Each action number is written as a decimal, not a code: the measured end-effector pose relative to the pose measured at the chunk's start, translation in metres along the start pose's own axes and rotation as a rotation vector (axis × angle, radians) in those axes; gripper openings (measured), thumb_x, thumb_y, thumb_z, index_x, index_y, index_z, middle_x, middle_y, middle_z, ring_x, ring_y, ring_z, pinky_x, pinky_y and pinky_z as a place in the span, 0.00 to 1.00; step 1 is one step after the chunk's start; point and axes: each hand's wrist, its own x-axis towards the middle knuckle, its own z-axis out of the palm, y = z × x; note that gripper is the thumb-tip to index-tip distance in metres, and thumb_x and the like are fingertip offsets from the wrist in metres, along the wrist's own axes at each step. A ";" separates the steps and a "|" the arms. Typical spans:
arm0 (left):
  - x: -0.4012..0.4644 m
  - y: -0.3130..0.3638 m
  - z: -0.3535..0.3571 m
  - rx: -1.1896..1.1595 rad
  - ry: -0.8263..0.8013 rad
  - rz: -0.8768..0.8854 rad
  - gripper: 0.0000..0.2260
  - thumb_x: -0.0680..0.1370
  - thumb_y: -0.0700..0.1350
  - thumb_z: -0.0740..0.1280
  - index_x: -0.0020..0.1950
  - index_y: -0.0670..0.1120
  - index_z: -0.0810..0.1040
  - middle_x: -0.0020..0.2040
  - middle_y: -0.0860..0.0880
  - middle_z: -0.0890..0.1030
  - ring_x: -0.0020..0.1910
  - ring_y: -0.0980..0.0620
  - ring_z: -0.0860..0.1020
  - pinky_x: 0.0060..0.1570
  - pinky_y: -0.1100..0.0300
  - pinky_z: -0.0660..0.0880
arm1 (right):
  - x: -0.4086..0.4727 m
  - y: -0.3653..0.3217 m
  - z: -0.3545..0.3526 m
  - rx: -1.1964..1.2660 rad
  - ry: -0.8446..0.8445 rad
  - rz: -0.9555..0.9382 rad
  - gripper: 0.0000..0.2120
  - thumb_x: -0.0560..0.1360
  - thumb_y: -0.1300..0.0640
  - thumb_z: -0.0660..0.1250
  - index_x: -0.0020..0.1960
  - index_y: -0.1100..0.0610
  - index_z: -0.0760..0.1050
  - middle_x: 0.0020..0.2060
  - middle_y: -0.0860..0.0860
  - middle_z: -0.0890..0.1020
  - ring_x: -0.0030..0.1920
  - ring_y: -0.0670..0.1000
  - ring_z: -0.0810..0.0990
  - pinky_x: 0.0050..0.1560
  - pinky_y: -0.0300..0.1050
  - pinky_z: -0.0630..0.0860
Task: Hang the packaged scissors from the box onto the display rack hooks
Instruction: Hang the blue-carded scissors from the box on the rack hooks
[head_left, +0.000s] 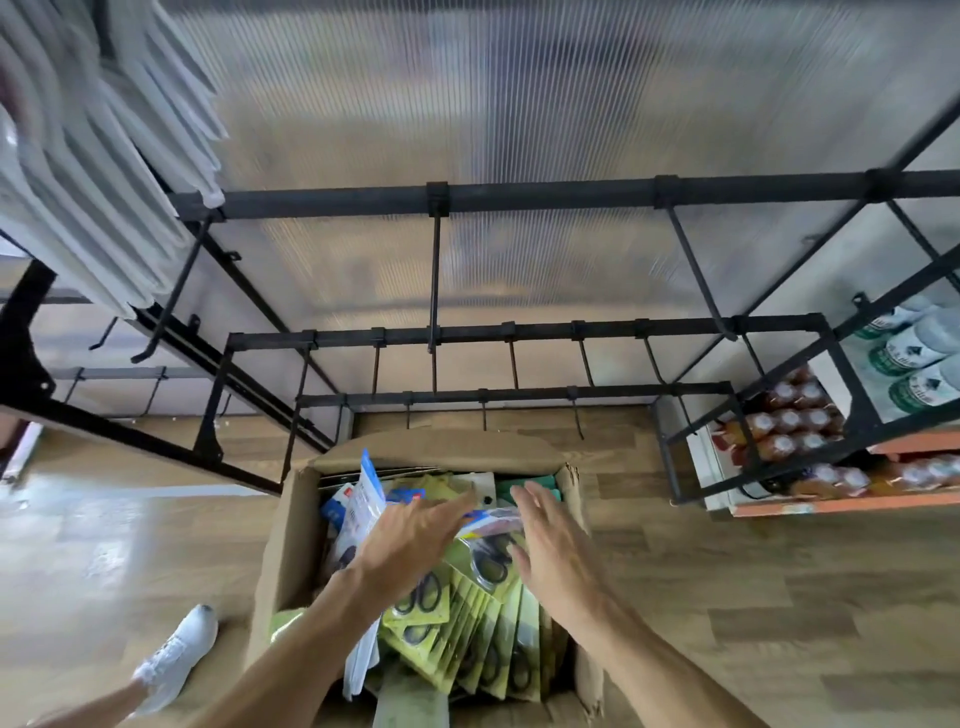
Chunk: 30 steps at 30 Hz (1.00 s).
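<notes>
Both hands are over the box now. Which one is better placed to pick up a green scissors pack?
Probably the right hand: it hovers open directly above the fanned green scissors packs. The left hand, also open, reaches more toward the blue and white packages.

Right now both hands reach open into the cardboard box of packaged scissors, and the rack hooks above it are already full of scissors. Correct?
Not quite. The head view shows the rack hooks bare, with no scissors hung. The rest holds: left hand and right hand reach open into the cardboard box of packaged scissors.
</notes>
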 end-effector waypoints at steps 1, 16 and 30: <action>-0.002 0.004 -0.002 0.012 0.012 0.001 0.09 0.83 0.58 0.51 0.54 0.55 0.65 0.34 0.51 0.75 0.30 0.42 0.75 0.29 0.54 0.71 | 0.005 -0.005 -0.005 0.027 -0.014 -0.016 0.30 0.70 0.52 0.78 0.69 0.58 0.73 0.63 0.53 0.79 0.62 0.52 0.80 0.62 0.45 0.78; -0.053 0.009 -0.035 -0.527 0.030 -0.481 0.07 0.77 0.39 0.71 0.49 0.51 0.81 0.38 0.53 0.85 0.38 0.59 0.83 0.41 0.58 0.80 | 0.014 -0.017 -0.064 0.342 -0.256 -0.004 0.09 0.78 0.56 0.70 0.58 0.52 0.83 0.45 0.46 0.86 0.35 0.36 0.79 0.35 0.30 0.71; -0.134 0.032 -0.186 -0.426 0.445 -0.317 0.06 0.78 0.47 0.69 0.43 0.49 0.76 0.35 0.53 0.81 0.32 0.58 0.79 0.35 0.63 0.77 | -0.019 -0.103 -0.175 0.560 -0.008 -0.100 0.07 0.79 0.49 0.68 0.52 0.50 0.82 0.40 0.45 0.85 0.39 0.46 0.83 0.40 0.46 0.80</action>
